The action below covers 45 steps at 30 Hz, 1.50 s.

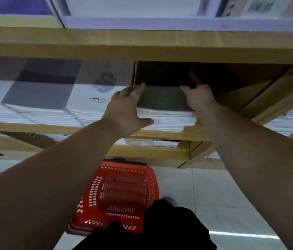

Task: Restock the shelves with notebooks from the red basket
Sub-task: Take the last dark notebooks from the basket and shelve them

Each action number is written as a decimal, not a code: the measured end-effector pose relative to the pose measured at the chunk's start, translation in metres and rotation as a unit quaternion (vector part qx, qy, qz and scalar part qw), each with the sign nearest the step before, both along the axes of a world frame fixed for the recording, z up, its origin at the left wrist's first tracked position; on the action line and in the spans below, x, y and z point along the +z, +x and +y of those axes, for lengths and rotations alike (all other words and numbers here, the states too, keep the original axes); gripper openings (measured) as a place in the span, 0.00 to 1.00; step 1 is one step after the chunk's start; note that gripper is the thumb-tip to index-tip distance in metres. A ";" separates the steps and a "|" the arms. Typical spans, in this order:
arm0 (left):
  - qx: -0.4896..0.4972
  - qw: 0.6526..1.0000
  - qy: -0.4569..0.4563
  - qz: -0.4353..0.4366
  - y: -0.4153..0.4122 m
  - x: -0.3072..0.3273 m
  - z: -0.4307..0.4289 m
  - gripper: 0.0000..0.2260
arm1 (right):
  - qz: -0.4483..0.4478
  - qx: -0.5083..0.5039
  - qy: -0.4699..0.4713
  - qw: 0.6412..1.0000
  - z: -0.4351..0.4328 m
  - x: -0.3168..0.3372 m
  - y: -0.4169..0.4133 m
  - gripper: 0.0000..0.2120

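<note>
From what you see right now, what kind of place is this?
Probably a stationery shop: wooden shelves hold stacked notebooks, and a red shopping basket stands on the tiled floor.

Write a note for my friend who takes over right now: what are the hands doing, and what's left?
Left hand: holds the left side of the notebook stack on the shelf.
Right hand: holds the stack's right side.
Basket: on the floor below, looks empty.
Done: the stack sits on the shelf.
Left: probably square it up, then let go.
</note>
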<state>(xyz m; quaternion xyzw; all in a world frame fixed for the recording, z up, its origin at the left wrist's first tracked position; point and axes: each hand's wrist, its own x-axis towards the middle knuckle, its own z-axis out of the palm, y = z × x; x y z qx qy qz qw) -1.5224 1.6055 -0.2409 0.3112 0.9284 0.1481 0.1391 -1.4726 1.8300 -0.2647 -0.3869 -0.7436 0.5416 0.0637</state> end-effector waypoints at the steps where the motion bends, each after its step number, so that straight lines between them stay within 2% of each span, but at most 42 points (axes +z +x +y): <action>1: -0.005 0.999 -0.039 0.032 0.002 -0.004 -0.003 0.52 | 0.001 0.013 -0.002 1.000 0.003 -0.001 0.002 0.28; 4: -0.002 0.995 -0.082 0.054 -0.001 -0.019 -0.007 0.58 | 0.016 0.054 -0.016 0.998 0.010 0.000 0.013 0.32; 10: -0.046 0.988 -0.093 0.116 -0.020 -0.035 -0.003 0.50 | 0.055 0.082 0.000 0.995 0.004 -0.023 0.030 0.23; 18: -0.058 0.984 -0.081 0.148 -0.035 -0.036 -0.008 0.44 | 0.048 0.103 -0.032 0.993 0.005 -0.015 0.022 0.22; 22: -0.026 0.995 -0.020 0.095 -0.021 -0.035 -0.004 0.47 | 0.064 0.085 -0.037 0.994 -0.003 -0.018 0.026 0.23; 25: 0.035 0.995 0.089 -0.027 -0.003 -0.027 0.006 0.46 | 0.088 0.074 -0.044 0.992 -0.015 -0.016 0.033 0.20; 27: 0.098 0.970 0.200 -0.101 0.010 -0.022 0.011 0.39 | 0.107 0.066 -0.061 0.990 -0.019 -0.015 0.040 0.19; 31: 0.179 0.919 0.313 -0.162 0.022 -0.015 0.015 0.28 | 0.134 0.065 -0.069 0.986 -0.025 -0.014 0.052 0.24; 35: 0.241 0.859 0.404 -0.200 0.030 -0.002 0.019 0.28 | 0.132 0.059 -0.046 0.988 -0.032 -0.009 0.059 0.25; 40: 0.281 0.790 0.472 -0.273 0.021 0.013 0.003 0.33 | 0.146 0.045 -0.039 0.988 -0.051 0.006 0.057 0.23; 42: 0.281 0.779 0.488 -0.275 0.012 0.018 -0.015 0.31 | 0.140 0.047 -0.021 0.989 -0.065 0.013 0.047 0.22; 45: 0.284 0.791 0.488 -0.234 -0.009 0.021 -0.047 0.23 | 0.120 0.053 0.008 0.991 -0.090 0.025 0.015 0.18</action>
